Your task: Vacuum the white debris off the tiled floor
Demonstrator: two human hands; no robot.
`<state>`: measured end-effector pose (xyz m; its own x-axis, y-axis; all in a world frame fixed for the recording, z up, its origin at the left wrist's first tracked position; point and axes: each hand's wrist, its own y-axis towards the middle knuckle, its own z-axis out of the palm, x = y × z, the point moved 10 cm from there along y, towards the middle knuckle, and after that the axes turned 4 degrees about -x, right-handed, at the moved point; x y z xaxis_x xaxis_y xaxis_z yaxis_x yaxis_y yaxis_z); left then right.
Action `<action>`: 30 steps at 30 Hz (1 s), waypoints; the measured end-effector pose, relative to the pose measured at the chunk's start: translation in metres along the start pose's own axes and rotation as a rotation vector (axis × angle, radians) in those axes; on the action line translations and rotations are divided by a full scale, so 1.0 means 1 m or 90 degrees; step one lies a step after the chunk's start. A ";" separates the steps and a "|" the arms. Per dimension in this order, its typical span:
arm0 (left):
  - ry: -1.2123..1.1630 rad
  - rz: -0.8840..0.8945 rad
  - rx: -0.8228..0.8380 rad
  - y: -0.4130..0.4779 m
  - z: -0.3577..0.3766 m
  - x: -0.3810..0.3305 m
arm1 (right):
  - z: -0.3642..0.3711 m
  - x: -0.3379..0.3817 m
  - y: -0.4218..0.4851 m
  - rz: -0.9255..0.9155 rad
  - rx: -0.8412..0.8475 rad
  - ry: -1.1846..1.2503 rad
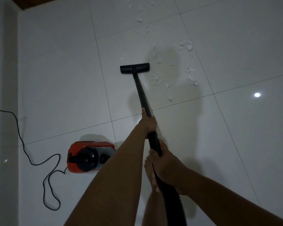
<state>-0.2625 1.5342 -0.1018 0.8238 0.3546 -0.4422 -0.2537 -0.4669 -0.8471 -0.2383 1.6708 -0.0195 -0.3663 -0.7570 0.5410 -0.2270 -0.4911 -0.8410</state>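
Note:
A black vacuum wand [141, 93] runs from my hands down to a flat black floor head [134, 68] resting on the white tiled floor [60, 75]. My left hand [148, 122] grips the wand higher up its tube. My right hand [164, 160] holds the handle where the ribbed hose [173, 199] starts. White debris [160, 80] lies scattered just right of the head, with more clumps [186, 45] farther right and further bits [140, 20] trailing toward the top.
The red and black vacuum body [90, 156] sits on the floor to the lower left, its black power cord [31, 160] looping along the left wall [0, 79]. A bare foot [149, 170] shows beneath my hands. A ceiling light reflects at the right [257, 95].

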 end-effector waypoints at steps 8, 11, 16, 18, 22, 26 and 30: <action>-0.001 0.011 -0.003 0.020 -0.012 -0.027 | -0.006 0.025 0.021 0.013 -0.012 -0.016; -0.007 0.016 0.000 0.015 -0.013 -0.030 | -0.006 0.029 0.016 0.024 -0.015 -0.015; -0.022 0.001 0.015 -0.004 -0.009 -0.027 | -0.005 0.030 -0.007 0.044 -0.003 -0.014; -0.031 -0.004 0.023 -0.012 -0.007 -0.027 | -0.006 0.030 -0.017 0.051 0.004 -0.011; -0.050 -0.019 0.037 -0.017 0.000 -0.028 | -0.014 0.034 -0.025 0.063 -0.003 -0.017; -0.061 -0.016 0.035 -0.007 -0.001 -0.034 | -0.020 0.042 -0.018 0.064 -0.016 -0.041; -0.065 -0.014 0.031 0.008 -0.008 -0.044 | -0.020 0.054 -0.006 0.065 -0.020 -0.042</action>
<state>-0.2962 1.5081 -0.0870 0.7747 0.4458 -0.4485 -0.2624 -0.4186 -0.8694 -0.2750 1.6422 0.0148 -0.3285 -0.8298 0.4512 -0.2199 -0.3974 -0.8909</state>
